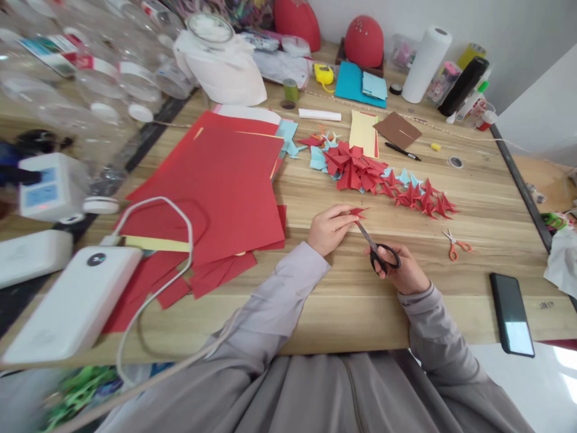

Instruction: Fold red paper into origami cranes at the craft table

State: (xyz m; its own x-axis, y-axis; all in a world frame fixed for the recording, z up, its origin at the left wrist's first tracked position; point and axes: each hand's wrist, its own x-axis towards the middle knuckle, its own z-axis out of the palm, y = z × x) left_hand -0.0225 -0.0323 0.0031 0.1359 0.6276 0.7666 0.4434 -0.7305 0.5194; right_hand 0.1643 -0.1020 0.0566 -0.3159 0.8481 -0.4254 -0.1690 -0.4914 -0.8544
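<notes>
My left hand (pixel 332 230) pinches a small folded red paper piece (pixel 359 213) with pointed tips, just above the table. In my right hand (pixel 404 269) is a pair of black-handled scissors (pixel 372 243), its blades reaching up to the underside of the paper. Whether the blades touch or cut the paper I cannot tell. Beyond my hands lies a pile of folded red paper pieces (pixel 354 167). A row of pointed red paper shapes (pixel 421 198) runs on to the right, with light blue ones (pixel 408 177) behind.
Large red paper sheets (pixel 225 192) cover the left side. A white power bank (pixel 76 300) with a looping cable (pixel 189 225) lies nearer. To the right are small orange scissors (pixel 455 245) and a phone (pixel 512 314). Plastic bottles (pixel 99 72) crowd the far left; a paper roll (pixel 426 65) stands behind.
</notes>
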